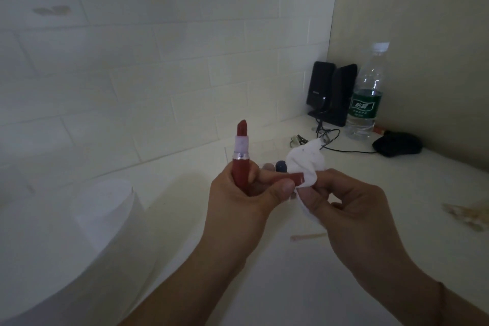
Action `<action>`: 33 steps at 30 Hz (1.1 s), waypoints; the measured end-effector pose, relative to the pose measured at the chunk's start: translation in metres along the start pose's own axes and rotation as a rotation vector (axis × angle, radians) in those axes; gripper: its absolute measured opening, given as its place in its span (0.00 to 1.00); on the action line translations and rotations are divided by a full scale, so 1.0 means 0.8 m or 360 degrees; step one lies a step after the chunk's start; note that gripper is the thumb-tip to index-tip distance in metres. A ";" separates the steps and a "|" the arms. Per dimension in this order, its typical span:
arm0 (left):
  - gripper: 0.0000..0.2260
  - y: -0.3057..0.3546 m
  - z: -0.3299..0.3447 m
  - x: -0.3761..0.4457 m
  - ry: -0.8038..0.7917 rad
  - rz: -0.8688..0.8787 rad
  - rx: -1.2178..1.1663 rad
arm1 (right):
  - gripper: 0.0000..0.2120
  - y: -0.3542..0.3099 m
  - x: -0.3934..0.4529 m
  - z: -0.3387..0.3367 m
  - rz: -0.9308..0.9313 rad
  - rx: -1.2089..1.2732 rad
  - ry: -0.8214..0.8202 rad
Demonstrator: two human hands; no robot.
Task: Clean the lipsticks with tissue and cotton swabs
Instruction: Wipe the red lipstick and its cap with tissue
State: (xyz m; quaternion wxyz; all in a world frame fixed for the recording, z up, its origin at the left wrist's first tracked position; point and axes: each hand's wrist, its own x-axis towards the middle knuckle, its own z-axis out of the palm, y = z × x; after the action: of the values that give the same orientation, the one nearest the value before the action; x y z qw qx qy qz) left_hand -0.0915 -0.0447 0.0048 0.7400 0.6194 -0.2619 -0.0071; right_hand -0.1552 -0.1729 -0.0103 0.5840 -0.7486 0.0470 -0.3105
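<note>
Head view: a white table (264, 286) runs along a white tiled wall (132, 61). At the left edge stands a large roll of tissue paper (100, 219), upright. At the far right corner a clear water bottle (366, 92) with a green label stands upright, holding a little water at the bottom. Just behind it to the left are two black speakers (330, 92), their thin cable trailing over the table toward a black mouse (397, 143).

The left hand (238, 198) curls its fingers around the red lipstick (241, 156), held upright above the table with the bullet wound out. That hand's thumb and fingertips also pinch the red lipstick cap (293, 178), which lies sideways. The right hand (352, 209) pinches a crumpled white tissue (307, 164) between thumb and fingers, pressed against the cap's open end.

A used cotton swab (308, 237) lies on the table below the hands. Behind them, two more small caps or tubes (275, 166) show, mostly hidden.
</note>
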 end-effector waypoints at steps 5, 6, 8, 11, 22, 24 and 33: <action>0.15 -0.007 -0.002 0.001 0.0029 0.0101 0.0147 | 0.05 -0.002 0.000 0.000 0.0170 0.0196 -0.0088; 0.17 -0.006 0.000 0.000 0.0029 0.0076 0.0117 | 0.06 -0.001 0.001 0.000 0.0099 0.0130 -0.0066; 0.08 -0.003 0.004 -0.002 -0.0002 -0.0033 -0.0030 | 0.05 -0.001 0.003 -0.002 -0.0089 -0.0066 0.0048; 0.07 0.001 0.005 -0.002 -0.0038 -0.0235 -0.0195 | 0.09 0.005 0.005 -0.002 -0.0311 -0.0332 0.0125; 0.07 0.000 0.003 -0.001 -0.0026 -0.0086 -0.0071 | 0.10 0.000 0.006 -0.003 -0.0188 -0.0306 0.0082; 0.11 -0.002 0.003 -0.001 -0.0055 -0.0268 -0.0272 | 0.12 0.000 0.005 -0.003 -0.0355 -0.0436 0.0158; 0.12 -0.004 -0.003 0.001 0.0065 0.0197 0.0230 | 0.07 -0.015 0.001 0.002 0.0327 0.0280 -0.0083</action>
State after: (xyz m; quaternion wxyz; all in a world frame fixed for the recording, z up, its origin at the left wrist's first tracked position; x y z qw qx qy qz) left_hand -0.0889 -0.0439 0.0023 0.6976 0.6538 -0.2845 0.0701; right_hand -0.1573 -0.1677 0.0007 0.6771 -0.6935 0.0808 -0.2325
